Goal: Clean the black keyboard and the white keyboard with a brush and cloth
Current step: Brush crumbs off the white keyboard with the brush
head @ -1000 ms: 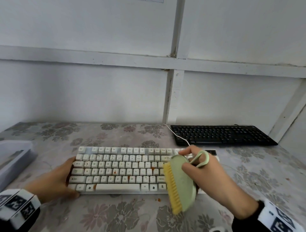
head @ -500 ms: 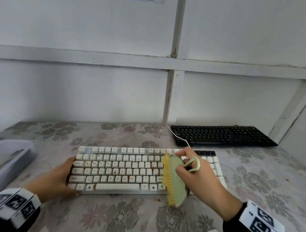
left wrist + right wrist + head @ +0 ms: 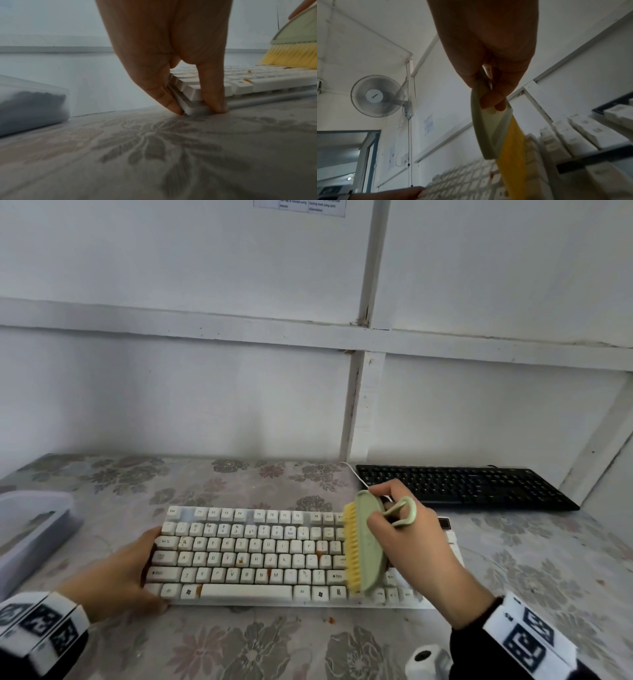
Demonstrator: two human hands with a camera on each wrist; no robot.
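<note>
The white keyboard point(image 3: 246, 556) lies in front of me on the flowered table, with orange crumbs and stains on its keys point(image 3: 247, 79). My left hand point(image 3: 126, 573) grips its left front corner, thumb and finger point(image 3: 214, 97) pinching the edge. My right hand point(image 3: 407, 539) holds a pale green brush point(image 3: 368, 546) with yellow bristles point(image 3: 511, 155), fingers through its loop handle. The brush stands on edge over the right part of the keys, bristles facing left and touching them. The black keyboard point(image 3: 462, 486) lies at the back right by the wall.
A translucent plastic box point(image 3: 30, 529) sits at the left edge of the table. A white cable point(image 3: 352, 474) runs from the white keyboard toward the wall. A crumb point(image 3: 330, 618) lies on the tablecloth in front of the keyboard. A wall fan point(image 3: 376, 96) hangs high up.
The right hand has carried the brush from in front of the keyboard's lower right up and back onto the keys. The left hand has stayed on the corner.
</note>
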